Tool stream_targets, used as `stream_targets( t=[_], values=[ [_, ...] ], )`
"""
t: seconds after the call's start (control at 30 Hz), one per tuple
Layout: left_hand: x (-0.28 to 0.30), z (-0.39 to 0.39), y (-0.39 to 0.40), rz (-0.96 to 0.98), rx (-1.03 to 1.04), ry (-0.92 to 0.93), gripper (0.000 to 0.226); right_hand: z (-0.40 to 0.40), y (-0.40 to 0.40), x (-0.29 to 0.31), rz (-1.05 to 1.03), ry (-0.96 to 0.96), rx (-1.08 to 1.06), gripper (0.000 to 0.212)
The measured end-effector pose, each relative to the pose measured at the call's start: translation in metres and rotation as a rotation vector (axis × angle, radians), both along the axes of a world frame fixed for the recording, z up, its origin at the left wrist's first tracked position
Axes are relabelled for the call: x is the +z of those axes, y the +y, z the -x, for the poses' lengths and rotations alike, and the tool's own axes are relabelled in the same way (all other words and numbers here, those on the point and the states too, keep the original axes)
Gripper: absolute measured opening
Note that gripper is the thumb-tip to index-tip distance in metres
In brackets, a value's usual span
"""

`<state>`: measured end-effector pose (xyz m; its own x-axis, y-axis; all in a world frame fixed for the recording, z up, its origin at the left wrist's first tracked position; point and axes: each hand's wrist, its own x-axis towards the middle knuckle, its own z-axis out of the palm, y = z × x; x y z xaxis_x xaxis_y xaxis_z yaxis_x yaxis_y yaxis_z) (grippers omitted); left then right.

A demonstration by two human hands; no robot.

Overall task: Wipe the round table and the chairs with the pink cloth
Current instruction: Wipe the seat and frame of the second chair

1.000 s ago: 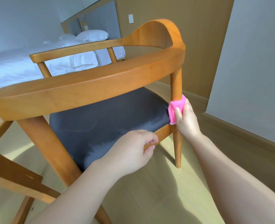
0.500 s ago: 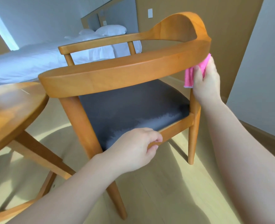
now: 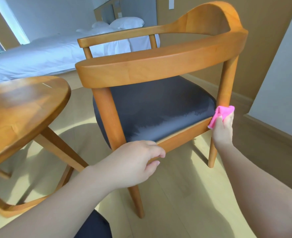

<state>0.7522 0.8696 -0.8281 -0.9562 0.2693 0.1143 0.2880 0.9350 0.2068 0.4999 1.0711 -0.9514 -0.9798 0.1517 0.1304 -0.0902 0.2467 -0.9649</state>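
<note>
The chair (image 3: 160, 66) has a frame of warm honey-toned wood, smooth and satin, with grain faint along the curved armrest; its seat pad (image 3: 155, 109) looks like dark grey leather or vinyl, smooth with a dull sheen where light falls. The pink cloth (image 3: 222, 112) is soft, fuzzy, matt fabric. The round table (image 3: 21, 107) is glossier wood, its top reflecting light. The floor (image 3: 184, 194) is pale, smooth wood-look planking, and the bed (image 3: 47, 55) carries white matt linen
</note>
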Motion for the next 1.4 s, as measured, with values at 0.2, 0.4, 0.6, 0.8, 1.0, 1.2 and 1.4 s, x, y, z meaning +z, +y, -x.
stream_targets(
  t=[0.2, 0.4, 0.6, 0.8, 1.0, 1.2, 1.4],
  values=[
    [-0.007, -0.016, -0.023, -0.008, 0.003, -0.01, 0.024, -0.01, -0.019, -0.017, 0.017, 0.029, 0.006, 0.062],
    [-0.011, -0.008, -0.019, -0.094, 0.016, 0.063, 0.016, -0.043, -0.051, -0.023, 0.065, 0.204, 0.017, 0.058],
    [-0.01, -0.021, -0.019, -0.074, 0.001, 0.059, 0.027, -0.092, -0.088, -0.023, 0.096, 0.313, 0.019, 0.065],
    [-0.005, -0.032, -0.029, -0.14, 0.129, 0.103, 0.032, -0.146, -0.123, -0.04, -0.073, 0.454, 0.07, 0.062],
    [0.002, -0.04, -0.036, -0.161, 0.238, 0.127, 0.03, -0.189, -0.145, -0.053, -0.194, 0.45, 0.209, 0.065],
    [0.005, -0.047, -0.042, -0.165, 0.239, 0.128, 0.031, -0.23, -0.171, -0.056, -0.245, 0.542, 0.281, 0.065],
    [0.005, -0.047, -0.047, -0.161, 0.221, 0.11, 0.029, -0.224, -0.17, -0.06, -0.283, 0.578, 0.259, 0.065]
  ],
)
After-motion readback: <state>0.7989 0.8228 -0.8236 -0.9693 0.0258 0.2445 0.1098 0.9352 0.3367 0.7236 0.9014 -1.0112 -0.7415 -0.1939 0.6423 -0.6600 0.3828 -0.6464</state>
